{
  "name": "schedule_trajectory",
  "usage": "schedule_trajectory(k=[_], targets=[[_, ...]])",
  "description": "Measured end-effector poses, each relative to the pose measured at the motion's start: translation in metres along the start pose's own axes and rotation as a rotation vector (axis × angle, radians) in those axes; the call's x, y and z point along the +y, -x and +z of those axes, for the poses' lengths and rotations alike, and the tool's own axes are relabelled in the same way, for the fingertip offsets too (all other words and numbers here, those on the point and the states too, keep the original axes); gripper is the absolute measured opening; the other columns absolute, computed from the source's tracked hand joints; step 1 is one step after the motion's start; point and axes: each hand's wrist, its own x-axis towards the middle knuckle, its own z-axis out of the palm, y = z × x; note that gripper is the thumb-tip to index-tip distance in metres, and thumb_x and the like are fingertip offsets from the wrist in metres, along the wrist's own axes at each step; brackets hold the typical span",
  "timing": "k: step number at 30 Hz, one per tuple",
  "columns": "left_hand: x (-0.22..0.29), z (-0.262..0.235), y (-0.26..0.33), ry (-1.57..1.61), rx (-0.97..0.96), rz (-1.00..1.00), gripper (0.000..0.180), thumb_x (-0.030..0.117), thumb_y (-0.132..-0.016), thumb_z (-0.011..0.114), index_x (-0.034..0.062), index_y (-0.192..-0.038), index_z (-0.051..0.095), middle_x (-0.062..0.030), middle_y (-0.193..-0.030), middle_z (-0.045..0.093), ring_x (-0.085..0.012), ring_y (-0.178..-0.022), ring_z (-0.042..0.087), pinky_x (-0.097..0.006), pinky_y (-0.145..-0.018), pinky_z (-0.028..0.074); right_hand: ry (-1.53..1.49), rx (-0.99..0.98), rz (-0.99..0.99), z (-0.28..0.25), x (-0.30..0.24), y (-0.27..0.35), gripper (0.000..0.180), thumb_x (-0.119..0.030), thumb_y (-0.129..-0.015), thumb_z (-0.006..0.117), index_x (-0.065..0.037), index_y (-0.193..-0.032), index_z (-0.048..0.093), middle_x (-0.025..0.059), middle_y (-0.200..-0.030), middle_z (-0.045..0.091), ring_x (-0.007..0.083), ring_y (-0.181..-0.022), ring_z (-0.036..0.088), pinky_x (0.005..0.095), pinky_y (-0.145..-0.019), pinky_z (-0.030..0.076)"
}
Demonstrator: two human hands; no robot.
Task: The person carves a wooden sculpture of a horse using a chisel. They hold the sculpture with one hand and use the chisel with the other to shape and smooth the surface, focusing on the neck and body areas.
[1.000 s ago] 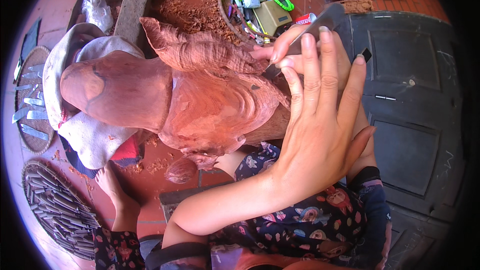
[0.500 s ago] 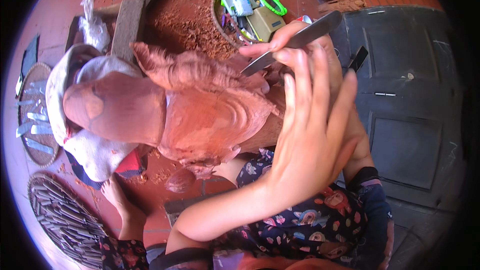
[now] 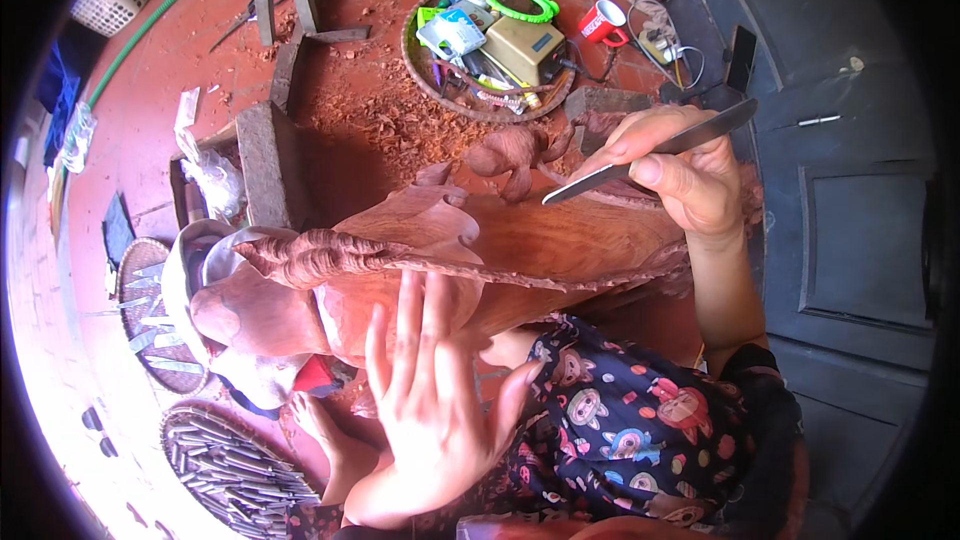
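Observation:
A large reddish-brown wood carving (image 3: 570, 235) lies across in front of me, with a smooth rounded end at the left and a ridged, wavy edge along its length. My right hand (image 3: 690, 165) is closed around a flat, dark metal carving chisel (image 3: 700, 132). The chisel's pale tip slants down to the left, just over the carving's hollow; whether it touches the wood I cannot tell. My left hand (image 3: 435, 395) is open, fingers spread, with its fingertips against the carving below the ridged edge.
A round basket (image 3: 415, 75) at the back holds a tan box, a green-rimmed mirror and small items; a red mug (image 3: 603, 23) stands beside it. Wood shavings (image 3: 385, 130) cover the floor. Two baskets of metal tools lie left: flat blades (image 3: 150, 325), many chisels (image 3: 230, 470). A wooden block (image 3: 265, 165) borders the carving.
My left hand has moved left and down, away from my right hand, onto the carving's near side. The chisel has shifted right and lower in view. The view has swung, showing more of the carving.

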Motion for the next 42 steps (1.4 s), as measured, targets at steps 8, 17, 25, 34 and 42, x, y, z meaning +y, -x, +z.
schedule_trajectory(k=[8,17,25,34,42], targets=[[0.006,-0.019,0.004,-0.014,-0.245,-0.036,0.043,0.032,-0.086,0.075,-0.0019,-0.105,0.058,-0.0268,-0.145,0.049,-0.0445,-0.141,0.04,-0.059,-0.115,0.027,-0.008,0.13,0.089,-0.001,0.0,0.015,0.017,-0.003,-0.088,0.065,0.005,-0.102,0.07,0.0143,-0.1,0.069,0.0209,-0.098,0.065,0.0338,-0.091,0.05],[0.016,-0.011,0.0,0.013,-0.23,-0.095,0.077,0.023,-0.076,0.081,-0.0052,-0.137,0.044,-0.0237,-0.138,0.054,-0.0406,-0.139,0.043,-0.057,-0.114,0.032,-0.244,0.079,0.036,-0.006,0.019,0.018,0.021,-0.008,-0.097,0.061,0.003,-0.114,0.067,0.0168,-0.103,0.072,0.0223,-0.091,0.072,0.0325,-0.083,0.059],[0.007,-0.038,-0.008,0.059,-0.44,-0.136,0.031,0.02,-0.08,0.079,0.0015,-0.094,0.06,-0.0236,-0.151,0.044,-0.0384,-0.142,0.041,-0.056,-0.115,0.031,-0.418,0.053,0.15,0.004,0.026,0.018,0.016,-0.006,-0.095,0.066,0.002,-0.106,0.057,0.0143,-0.095,0.068,0.0216,-0.083,0.073,0.0305,-0.072,0.061],[0.008,-0.045,-0.014,0.086,-0.481,-0.068,0.041,0.028,-0.078,0.081,0.0004,-0.102,0.062,-0.0275,-0.149,0.044,-0.043,-0.141,0.04,-0.054,-0.114,0.034,0.12,-0.131,0.142,0.029,0.019,0.003,0.015,-0.005,-0.089,0.068,0.001,-0.085,0.055,0.0156,-0.09,0.069,0.0216,-0.082,0.073,0.0317,-0.069,0.058],[0.0,-0.036,-0.01,0.04,-0.433,-0.058,0.039,0.022,-0.074,0.083,0.0016,-0.102,0.065,-0.0256,-0.146,0.049,-0.0452,-0.136,0.046,-0.05,-0.103,0.048,0.31,-0.206,-0.006,0.05,0.05,-0.004,0.016,-0.012,-0.091,0.066,0.003,-0.093,0.064,0.0145,-0.091,0.067,0.0302,-0.078,0.067,0.0391,-0.07,0.053]])
